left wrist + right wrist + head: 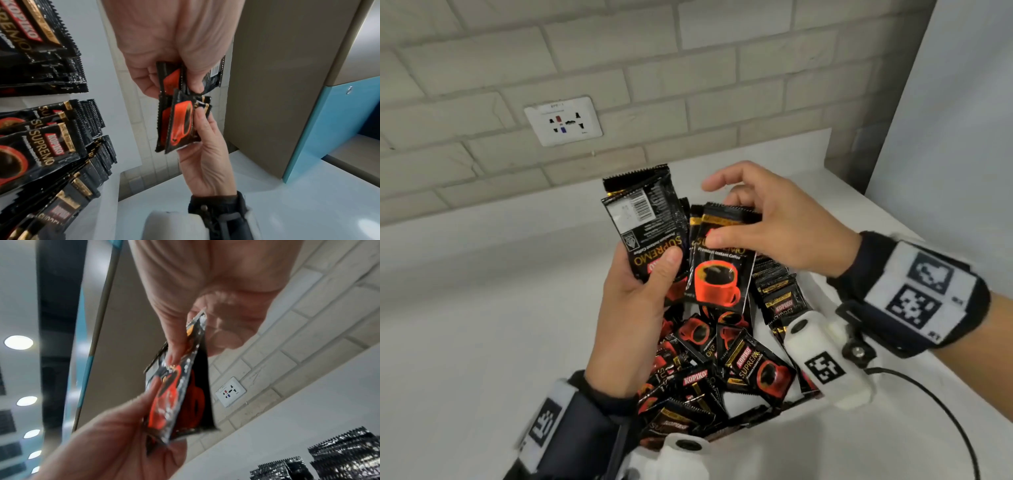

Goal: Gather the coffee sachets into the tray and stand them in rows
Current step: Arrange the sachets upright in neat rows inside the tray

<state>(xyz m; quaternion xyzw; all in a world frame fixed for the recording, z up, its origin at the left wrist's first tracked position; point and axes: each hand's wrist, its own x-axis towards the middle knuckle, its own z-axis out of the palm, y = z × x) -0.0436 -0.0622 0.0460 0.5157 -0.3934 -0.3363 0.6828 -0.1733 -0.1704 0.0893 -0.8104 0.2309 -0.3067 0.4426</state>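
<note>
Above the tray, my left hand (664, 267) grips a small stack of black coffee sachets (643, 226), barcode side up. My right hand (736, 219) pinches the top of one sachet (717, 274) printed with a red cup, held against that stack. Below them the white tray (743, 402) holds a jumble of loose sachets (722, 359), with some standing in a row (777, 287) at its right side. The left wrist view shows the left hand (174, 48) on its stack (172, 78) and the right hand (205, 146) on the red-cup sachet (183, 123). From the right wrist, the pinched sachet (179, 394) appears edge-on.
The tray sits on a white countertop (482, 308) against a pale brick wall with a socket plate (563, 120). A cabinet side (945, 102) rises at the right. A black cable (945, 411) loops over the counter near my right wrist.
</note>
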